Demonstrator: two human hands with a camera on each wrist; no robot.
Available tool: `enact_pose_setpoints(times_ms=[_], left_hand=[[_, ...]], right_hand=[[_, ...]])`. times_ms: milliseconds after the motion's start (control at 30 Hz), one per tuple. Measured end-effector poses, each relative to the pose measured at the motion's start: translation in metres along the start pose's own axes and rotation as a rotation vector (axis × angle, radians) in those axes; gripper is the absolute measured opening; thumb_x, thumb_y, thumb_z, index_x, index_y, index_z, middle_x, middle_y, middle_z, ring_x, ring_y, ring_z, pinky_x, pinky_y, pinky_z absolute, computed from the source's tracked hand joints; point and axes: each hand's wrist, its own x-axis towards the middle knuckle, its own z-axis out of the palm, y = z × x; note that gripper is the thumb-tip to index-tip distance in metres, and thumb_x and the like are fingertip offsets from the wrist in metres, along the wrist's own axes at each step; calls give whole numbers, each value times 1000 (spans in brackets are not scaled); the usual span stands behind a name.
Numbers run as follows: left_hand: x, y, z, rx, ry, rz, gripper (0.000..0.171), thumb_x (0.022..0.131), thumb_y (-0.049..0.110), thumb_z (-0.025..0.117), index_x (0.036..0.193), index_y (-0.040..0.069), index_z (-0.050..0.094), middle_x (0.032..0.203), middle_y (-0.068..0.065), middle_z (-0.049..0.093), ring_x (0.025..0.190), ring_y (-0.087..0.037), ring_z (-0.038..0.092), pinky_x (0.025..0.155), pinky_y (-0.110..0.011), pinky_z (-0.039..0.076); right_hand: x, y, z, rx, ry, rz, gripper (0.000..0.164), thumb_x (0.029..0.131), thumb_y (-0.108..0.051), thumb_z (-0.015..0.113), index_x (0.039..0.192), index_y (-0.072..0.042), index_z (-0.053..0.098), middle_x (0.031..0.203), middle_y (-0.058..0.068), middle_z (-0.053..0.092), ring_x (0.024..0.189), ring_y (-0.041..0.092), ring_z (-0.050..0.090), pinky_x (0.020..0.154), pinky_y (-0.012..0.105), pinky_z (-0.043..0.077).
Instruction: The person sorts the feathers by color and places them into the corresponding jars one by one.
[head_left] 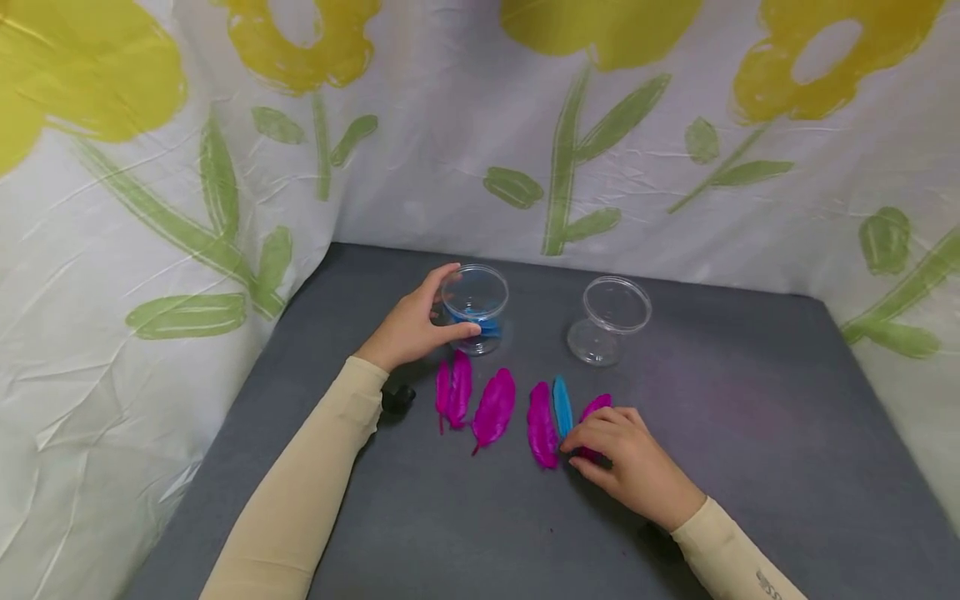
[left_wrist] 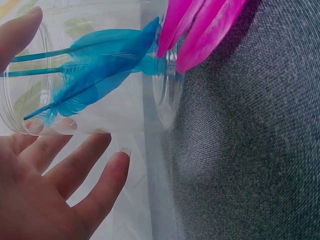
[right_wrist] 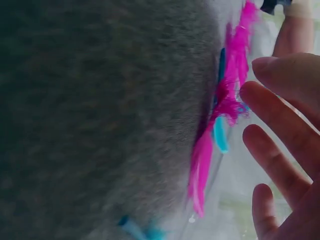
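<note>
My left hand (head_left: pixel 414 323) holds a clear plastic jar (head_left: pixel 476 293) upright, thumb in front and fingers around its far side. Several blue feathers (left_wrist: pixel 102 70) lean inside it, as the left wrist view shows. Over the grey table hovers my right hand (head_left: pixel 630 462), its fingers loosely bent near the quill end of a blue feather (head_left: pixel 562 404). In the right wrist view its thumb and fingertips are apart, with nothing visible between them. A magenta feather (head_left: pixel 542 425) lies left of that blue one. Another magenta feather (head_left: pixel 597 406) is partly hidden behind the right hand.
A second clear jar (head_left: pixel 617 307) stands to the right of the held one. More magenta feathers (head_left: pixel 494 407) lie in front of the held jar. A small black object (head_left: pixel 399 398) is by the left wrist. A flowered cloth (head_left: pixel 442 150) hangs behind the table (head_left: pixel 750 400).
</note>
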Motion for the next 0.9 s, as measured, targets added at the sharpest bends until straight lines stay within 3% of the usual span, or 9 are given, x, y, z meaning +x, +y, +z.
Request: enact_pose_setpoints(times_ms=[600, 900], left_hand=[[-1, -3, 0, 6, 17, -1, 101, 90, 57, 85, 169, 39, 24, 171, 7, 43, 150, -26, 56, 119, -52, 51], [1, 0, 1, 3, 7, 6, 102, 90, 56, 86, 169, 37, 24, 173, 4, 42, 151, -29, 54, 119, -54, 50]], right_hand=[[-4, -1, 6, -70, 16, -67, 38, 78, 4, 90, 99, -25, 77, 103, -17, 76, 105, 12, 66, 93, 41, 44], [0, -2, 8, -74, 4, -101, 37, 79, 2, 90, 98, -27, 77, 101, -16, 74, 104, 11, 67, 94, 40, 45]])
